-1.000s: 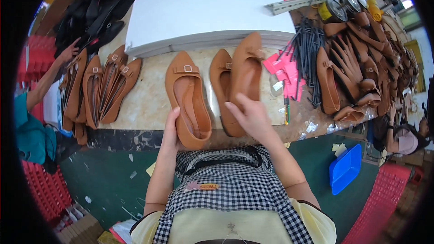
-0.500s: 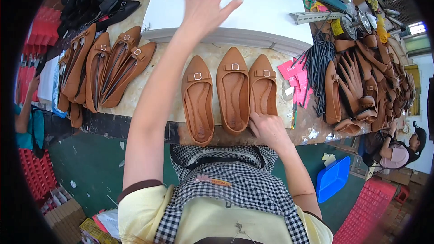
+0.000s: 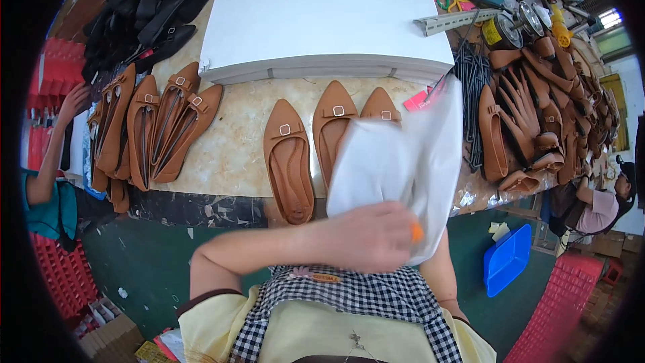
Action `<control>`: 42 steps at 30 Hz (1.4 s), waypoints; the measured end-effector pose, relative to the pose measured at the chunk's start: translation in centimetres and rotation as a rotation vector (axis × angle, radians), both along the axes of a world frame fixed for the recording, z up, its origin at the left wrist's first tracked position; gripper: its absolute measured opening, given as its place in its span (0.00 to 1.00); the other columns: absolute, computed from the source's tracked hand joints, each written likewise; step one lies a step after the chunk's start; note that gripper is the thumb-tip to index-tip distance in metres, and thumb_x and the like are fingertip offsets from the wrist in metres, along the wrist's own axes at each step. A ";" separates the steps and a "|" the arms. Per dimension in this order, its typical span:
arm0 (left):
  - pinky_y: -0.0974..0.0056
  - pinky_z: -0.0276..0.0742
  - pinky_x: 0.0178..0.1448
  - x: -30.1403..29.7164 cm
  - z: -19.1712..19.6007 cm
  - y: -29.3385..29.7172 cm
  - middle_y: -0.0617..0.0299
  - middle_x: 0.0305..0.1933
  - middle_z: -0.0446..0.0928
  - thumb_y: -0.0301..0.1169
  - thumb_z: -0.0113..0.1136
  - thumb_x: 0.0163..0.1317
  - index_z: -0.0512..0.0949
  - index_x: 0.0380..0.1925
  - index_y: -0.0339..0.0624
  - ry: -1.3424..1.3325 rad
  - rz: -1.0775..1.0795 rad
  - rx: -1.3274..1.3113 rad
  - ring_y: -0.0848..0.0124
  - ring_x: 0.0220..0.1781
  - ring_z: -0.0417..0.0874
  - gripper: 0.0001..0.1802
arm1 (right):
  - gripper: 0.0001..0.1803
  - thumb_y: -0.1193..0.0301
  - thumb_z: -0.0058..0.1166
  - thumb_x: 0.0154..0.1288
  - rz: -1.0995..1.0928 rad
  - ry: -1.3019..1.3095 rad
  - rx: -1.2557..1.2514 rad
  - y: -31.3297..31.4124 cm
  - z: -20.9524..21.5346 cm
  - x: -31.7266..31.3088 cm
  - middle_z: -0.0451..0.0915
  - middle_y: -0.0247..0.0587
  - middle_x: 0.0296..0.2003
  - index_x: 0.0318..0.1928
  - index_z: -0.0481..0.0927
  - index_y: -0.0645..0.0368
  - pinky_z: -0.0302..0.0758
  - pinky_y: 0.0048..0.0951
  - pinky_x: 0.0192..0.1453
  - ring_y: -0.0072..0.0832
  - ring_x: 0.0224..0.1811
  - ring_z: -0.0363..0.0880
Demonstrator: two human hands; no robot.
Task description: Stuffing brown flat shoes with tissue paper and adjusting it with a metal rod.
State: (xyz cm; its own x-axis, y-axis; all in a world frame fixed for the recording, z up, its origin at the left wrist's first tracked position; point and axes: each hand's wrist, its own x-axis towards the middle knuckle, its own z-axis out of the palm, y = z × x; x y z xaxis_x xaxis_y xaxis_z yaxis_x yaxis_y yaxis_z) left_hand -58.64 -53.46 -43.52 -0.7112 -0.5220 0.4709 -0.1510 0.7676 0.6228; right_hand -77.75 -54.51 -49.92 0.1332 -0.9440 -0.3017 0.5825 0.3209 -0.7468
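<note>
A sheet of thin white paper (image 3: 383, 161), crumpled and smeared by motion, hangs in front of my body. My left hand (image 3: 376, 236), with an orange band on one finger, is closed on its lower part. My right hand is hidden behind the sheet; only its forearm shows. Three brown pointed flats lie toes away from me: the left flat (image 3: 288, 168) is in full view, while the paper covers part of the middle flat (image 3: 334, 111) and most of the right flat (image 3: 381, 102). Behind them lies a thick stack of white paper (image 3: 322, 23).
Brown flats (image 3: 144, 134) stand grouped at the left, below black shoes (image 3: 168, 44). On the right are thin black rods (image 3: 470, 94), pink cards (image 3: 416, 101) and a heap of brown flats (image 3: 537, 121). A blue basin (image 3: 507, 260) is on the floor. Two people work at the sides.
My left hand has come from the paper stack toward my body, bringing a white sheet across the right-hand flats. My right hand, earlier at the right flat's heel, is now hidden.
</note>
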 end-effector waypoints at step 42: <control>0.21 0.41 0.68 11.4 -6.0 -27.0 0.48 0.75 0.55 0.54 0.47 0.67 0.66 0.67 0.65 -0.824 1.098 -0.326 0.49 0.78 0.50 0.29 | 0.33 0.75 0.64 0.58 0.206 1.270 -0.548 -5.2 -1.6 -1.9 0.76 0.43 0.46 0.65 0.71 0.61 0.76 0.28 0.47 0.29 0.44 0.76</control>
State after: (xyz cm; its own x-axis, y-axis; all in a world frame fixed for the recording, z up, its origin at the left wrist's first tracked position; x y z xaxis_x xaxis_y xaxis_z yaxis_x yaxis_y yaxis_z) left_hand -47.25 -80.45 -49.52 -0.1456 -0.9325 0.3305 -0.9868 0.1129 -0.1162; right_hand -79.62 -59.72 -51.52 0.1999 -0.9767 0.0775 -0.5992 -0.1845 -0.7791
